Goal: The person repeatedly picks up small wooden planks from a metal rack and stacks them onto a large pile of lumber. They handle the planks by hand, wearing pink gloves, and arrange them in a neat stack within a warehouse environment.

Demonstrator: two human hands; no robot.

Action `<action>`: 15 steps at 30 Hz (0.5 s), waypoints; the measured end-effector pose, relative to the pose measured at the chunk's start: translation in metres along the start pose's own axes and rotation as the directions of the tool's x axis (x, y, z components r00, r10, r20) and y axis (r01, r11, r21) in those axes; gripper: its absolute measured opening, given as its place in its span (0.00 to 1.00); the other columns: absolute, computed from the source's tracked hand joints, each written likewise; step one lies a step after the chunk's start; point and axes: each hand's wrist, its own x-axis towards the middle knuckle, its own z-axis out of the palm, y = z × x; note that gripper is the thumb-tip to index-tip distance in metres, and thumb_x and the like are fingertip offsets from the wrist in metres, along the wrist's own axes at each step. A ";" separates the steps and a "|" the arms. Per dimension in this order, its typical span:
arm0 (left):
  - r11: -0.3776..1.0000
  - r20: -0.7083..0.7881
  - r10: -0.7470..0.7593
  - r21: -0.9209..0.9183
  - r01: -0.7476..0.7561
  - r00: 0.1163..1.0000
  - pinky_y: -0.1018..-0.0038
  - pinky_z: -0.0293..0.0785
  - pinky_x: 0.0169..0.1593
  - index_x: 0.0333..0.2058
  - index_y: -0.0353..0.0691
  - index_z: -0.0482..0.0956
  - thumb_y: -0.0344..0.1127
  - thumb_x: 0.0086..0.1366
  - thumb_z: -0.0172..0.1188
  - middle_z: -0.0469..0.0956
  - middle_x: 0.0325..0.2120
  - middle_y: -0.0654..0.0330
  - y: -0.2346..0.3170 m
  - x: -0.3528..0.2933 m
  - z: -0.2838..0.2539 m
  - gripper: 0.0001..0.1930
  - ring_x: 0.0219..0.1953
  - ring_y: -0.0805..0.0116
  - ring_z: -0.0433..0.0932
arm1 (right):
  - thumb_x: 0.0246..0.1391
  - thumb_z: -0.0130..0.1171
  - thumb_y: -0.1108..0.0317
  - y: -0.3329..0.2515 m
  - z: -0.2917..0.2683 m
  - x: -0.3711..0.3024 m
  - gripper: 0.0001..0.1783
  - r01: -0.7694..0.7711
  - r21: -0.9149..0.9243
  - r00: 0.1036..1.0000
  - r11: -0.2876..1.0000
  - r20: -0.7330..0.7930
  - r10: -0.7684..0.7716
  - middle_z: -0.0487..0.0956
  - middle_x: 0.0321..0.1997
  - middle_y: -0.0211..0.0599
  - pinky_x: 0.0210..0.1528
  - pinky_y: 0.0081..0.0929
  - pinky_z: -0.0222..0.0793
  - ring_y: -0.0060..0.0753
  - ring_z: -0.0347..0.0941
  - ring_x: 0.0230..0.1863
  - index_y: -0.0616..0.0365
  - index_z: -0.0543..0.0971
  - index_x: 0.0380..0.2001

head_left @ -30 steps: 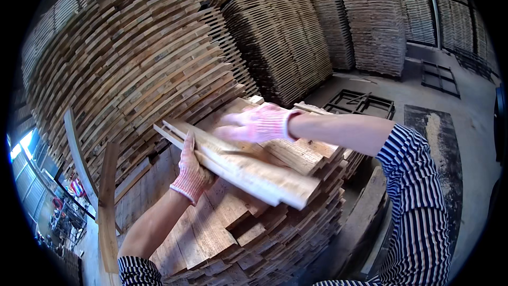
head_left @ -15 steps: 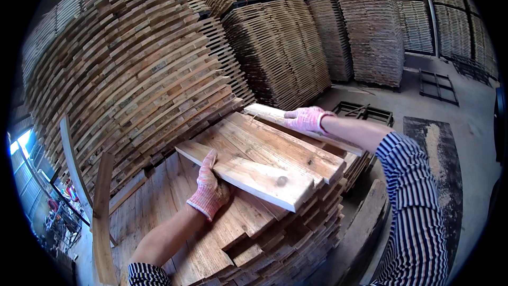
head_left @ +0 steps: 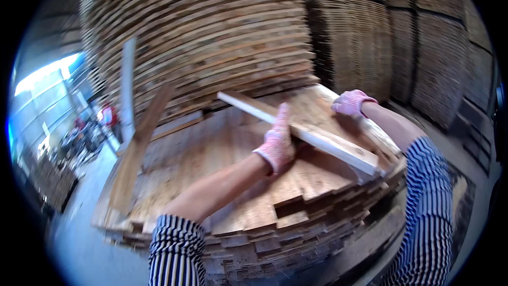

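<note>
My left hand, in a pink knitted glove, is closed on a wooden board. Its thumb points up over the board, which is tipped so that a pale narrow edge faces me. To the right, my right hand, gloved the same way, is closed over a second board along the right side of the stack. Its fingertips are partly hidden behind that board. Under both boards spreads the top layer of a stack of planks, with a gap between plank ends near the front.
A tall wall of stacked boards rises right behind the stack. Two upright boards, one pale and one brown, lean at the left. More tall stacks stand at the back right. A dark metal frame lies on the floor.
The view has swung left. The board in my left hand has tipped from nearly flat toward its edge. My right hand stays on the right-hand board.
</note>
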 end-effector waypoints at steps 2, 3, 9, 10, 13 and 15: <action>0.998 0.012 0.062 -0.010 -0.062 0.998 0.46 0.75 0.58 0.58 0.37 0.66 0.69 0.62 0.56 0.74 0.54 0.48 0.010 -0.003 -0.004 0.41 0.54 0.48 0.76 | 0.62 0.44 0.31 -0.035 -0.003 0.004 0.38 0.285 0.307 0.929 0.908 -0.323 -0.183 0.81 0.54 0.42 0.50 0.40 0.76 0.41 0.78 0.53 0.41 0.69 0.66; 0.998 0.069 0.054 -0.042 -0.051 0.996 0.45 0.74 0.58 0.59 0.37 0.65 0.71 0.62 0.54 0.73 0.55 0.48 0.016 -0.002 -0.005 0.43 0.54 0.48 0.76 | 0.56 0.47 0.25 -0.079 -0.048 -0.043 0.45 0.145 0.627 0.987 0.765 -0.033 -0.160 0.81 0.52 0.39 0.43 0.31 0.77 0.33 0.78 0.47 0.43 0.68 0.67; 0.890 0.340 -0.089 0.448 -0.078 0.936 0.50 0.64 0.66 0.68 0.35 0.55 0.79 0.63 0.37 0.67 0.62 0.46 0.114 -0.044 -0.042 0.52 0.61 0.45 0.70 | 0.51 0.61 0.32 -0.152 -0.063 -0.032 0.58 0.464 0.466 0.885 0.754 -0.279 -0.372 0.77 0.58 0.40 0.46 0.25 0.74 0.27 0.75 0.43 0.54 0.52 0.74; 0.265 0.517 0.293 0.765 -0.587 0.805 0.57 0.65 0.65 0.64 0.35 0.62 0.76 0.63 0.44 0.69 0.60 0.44 0.144 -0.066 -0.079 0.48 0.59 0.48 0.71 | 0.52 0.63 0.35 -0.168 -0.070 -0.028 0.56 0.509 0.531 0.859 0.677 -0.258 -0.443 0.76 0.60 0.41 0.50 0.27 0.72 0.31 0.75 0.47 0.53 0.54 0.74; 0.018 0.118 0.361 0.991 -0.133 0.925 0.67 0.67 0.64 0.64 0.33 0.64 0.61 0.61 0.61 0.70 0.59 0.41 0.199 -0.127 -0.082 0.43 0.60 0.50 0.72 | 0.51 0.68 0.44 -0.161 -0.072 -0.014 0.49 0.446 0.433 0.888 0.783 -0.107 -0.446 0.72 0.66 0.43 0.64 0.36 0.65 0.45 0.71 0.62 0.45 0.59 0.72; -0.482 0.355 0.663 0.876 0.014 0.659 0.63 0.70 0.62 0.64 0.31 0.62 0.58 0.59 0.62 0.72 0.57 0.40 0.250 -0.132 -0.153 0.44 0.61 0.47 0.71 | 0.50 0.67 0.43 -0.165 -0.055 0.027 0.48 0.541 0.256 0.839 0.801 -0.095 -0.536 0.71 0.68 0.41 0.68 0.38 0.61 0.48 0.67 0.67 0.40 0.61 0.71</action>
